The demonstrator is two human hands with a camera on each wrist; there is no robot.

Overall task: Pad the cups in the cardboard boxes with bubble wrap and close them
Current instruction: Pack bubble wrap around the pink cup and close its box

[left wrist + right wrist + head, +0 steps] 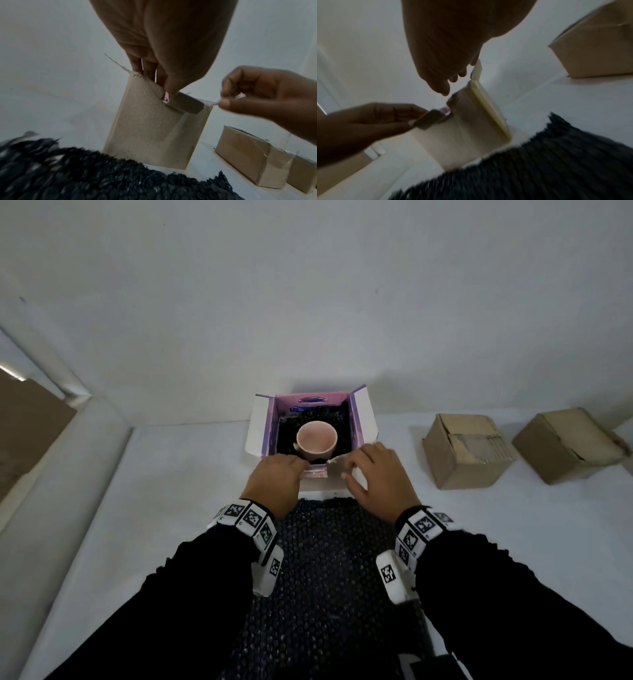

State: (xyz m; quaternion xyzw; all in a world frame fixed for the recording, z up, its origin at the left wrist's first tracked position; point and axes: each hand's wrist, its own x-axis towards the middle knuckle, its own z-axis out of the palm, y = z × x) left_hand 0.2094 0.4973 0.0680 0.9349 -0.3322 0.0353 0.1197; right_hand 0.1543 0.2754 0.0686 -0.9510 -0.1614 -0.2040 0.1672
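A pink cup [317, 440] stands in an open cardboard box [364, 412] with purple inner flaps, and black bubble wrap [315, 414] is packed around it. My left hand [274, 474] grips the near wall's top edge at the left; its fingers [149, 70] reach inside and the thumb presses a folded brown tab [187, 104]. My right hand [373, 470] pinches the near flap's thin edge at the right corner, seen in the left wrist view [223, 104]. A black bubble wrap sheet [329, 559] lies on the table in front of the box, between my forearms.
Two closed brown cardboard boxes [466, 450] [568, 445] sit on the white table to the right. The wall rises right behind the open box. A white ledge and a brown board [27, 422] border the table on the left.
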